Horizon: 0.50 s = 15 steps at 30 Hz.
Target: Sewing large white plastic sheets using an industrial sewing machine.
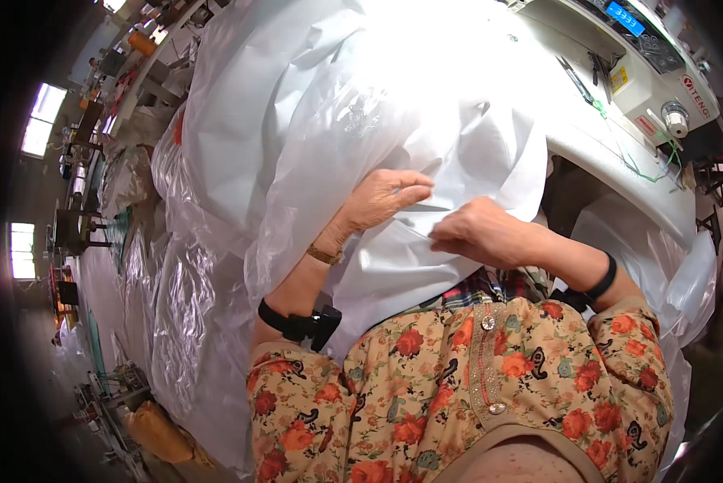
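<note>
A large smooth white sheet of material (442,278) lies in folds across my lap and runs up onto the bright worktop. Over its left part spreads thin clear plastic film (329,137). My left hand (386,196) is above the sheet, its fingers pressed together with the thumb close beneath them. To its right and slightly nearer me, my right hand (482,232) is curled low over the sheet, fingertips pointing left and a little blurred. A small gap separates the two hands. Whatever either hand pinches is too small or hidden to make out.
At the upper right stands a white sewing machine (659,88) with a lit display. Thread snips (576,79) and loose green thread (631,165) lie on its table (611,173). Crumpled clear plastic (184,314) hangs at the left; more white sheeting (659,266) drapes at the right.
</note>
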Each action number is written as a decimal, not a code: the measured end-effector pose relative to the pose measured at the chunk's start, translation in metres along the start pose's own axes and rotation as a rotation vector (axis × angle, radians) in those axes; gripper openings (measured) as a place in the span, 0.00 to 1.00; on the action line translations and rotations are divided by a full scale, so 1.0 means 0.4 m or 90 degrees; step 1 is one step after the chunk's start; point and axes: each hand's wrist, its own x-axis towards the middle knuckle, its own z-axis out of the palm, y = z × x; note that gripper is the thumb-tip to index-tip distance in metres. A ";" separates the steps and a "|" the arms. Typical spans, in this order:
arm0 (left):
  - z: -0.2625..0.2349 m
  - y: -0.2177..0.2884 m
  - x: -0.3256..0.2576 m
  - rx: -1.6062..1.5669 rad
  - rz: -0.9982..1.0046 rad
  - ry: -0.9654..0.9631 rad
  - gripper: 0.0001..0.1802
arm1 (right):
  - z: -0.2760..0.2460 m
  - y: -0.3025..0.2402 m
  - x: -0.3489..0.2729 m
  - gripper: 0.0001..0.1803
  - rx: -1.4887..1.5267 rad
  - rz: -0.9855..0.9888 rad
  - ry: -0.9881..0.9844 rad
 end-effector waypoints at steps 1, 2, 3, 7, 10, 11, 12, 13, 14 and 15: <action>-0.008 -0.022 -0.015 -0.102 -0.040 -0.062 0.17 | -0.022 -0.017 -0.023 0.08 -0.023 -0.078 0.042; -0.021 -0.030 -0.039 -0.152 -0.048 -0.108 0.24 | -0.058 -0.035 -0.041 0.07 -0.046 -0.119 0.081; -0.030 -0.035 -0.051 -0.158 -0.049 -0.105 0.24 | -0.094 -0.040 -0.062 0.07 -0.071 -0.153 0.120; -0.057 -0.046 -0.110 -0.170 -0.179 -0.135 0.32 | -0.174 -0.016 -0.200 0.11 -0.056 -0.053 0.354; -0.044 -0.052 -0.115 0.002 -0.119 -0.132 0.24 | -0.202 0.017 -0.277 0.14 -0.015 -0.048 0.532; -0.032 -0.054 -0.113 -0.042 -0.091 -0.123 0.23 | -0.208 0.028 -0.290 0.14 -0.046 -0.063 0.575; -0.023 -0.055 -0.112 -0.085 -0.065 -0.111 0.22 | -0.211 0.038 -0.294 0.15 -0.073 -0.082 0.618; -0.015 -0.054 -0.114 -0.127 -0.039 -0.098 0.21 | -0.215 0.040 -0.293 0.15 -0.071 -0.082 0.616; -0.009 -0.048 -0.119 -0.128 -0.041 -0.095 0.21 | -0.221 0.039 -0.292 0.16 0.058 -0.070 0.719; 0.002 -0.042 -0.126 -0.138 -0.076 -0.129 0.20 | -0.220 0.044 -0.295 0.17 0.190 -0.052 0.816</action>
